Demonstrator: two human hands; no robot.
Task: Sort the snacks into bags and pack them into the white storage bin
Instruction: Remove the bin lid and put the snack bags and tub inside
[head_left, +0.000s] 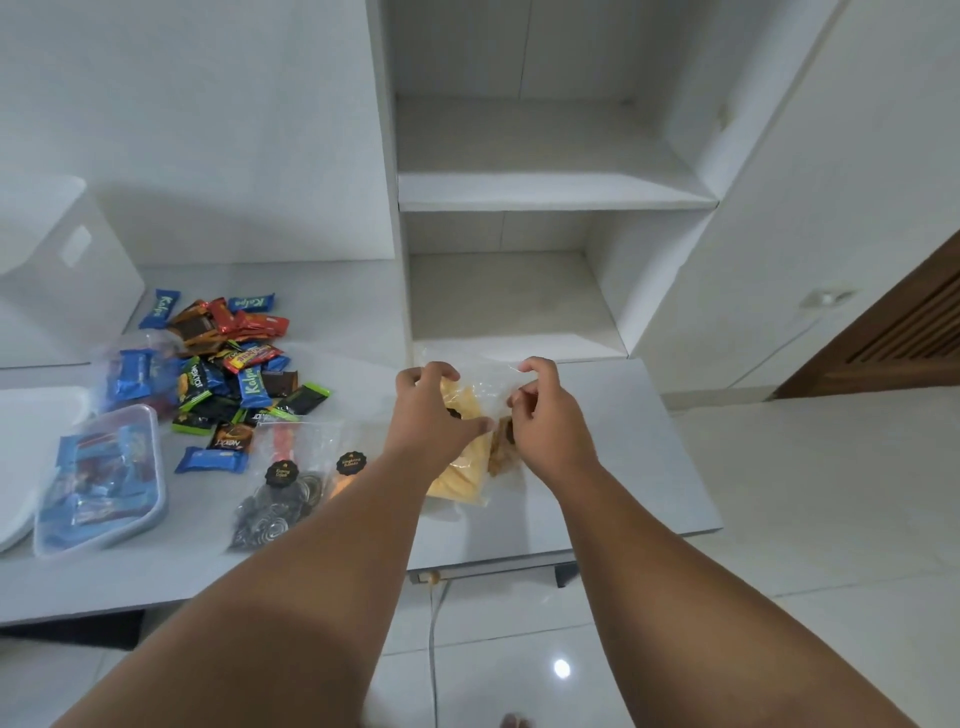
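- Left hand (431, 410) and right hand (543, 415) pinch the clear bag (460, 483) near the worktop's (623, 467) right edge.
- If either pinch slips, its yellow chips could spill.

This looks like a room in a home. A white tabletop (623, 467) stands against white walls, with a built-in shelf niche (545, 192) at 12 o'clock. Glossy white floor tiles (805, 519) spread to 3 o'clock, where a brown louvred wooden door (893, 332) shows beside a wall socket (826, 297). Loose wrapped snacks (228, 358) lie heaped on the tabletop at 10 o'clock, and bare toes (514, 721) show at 6 o'clock.
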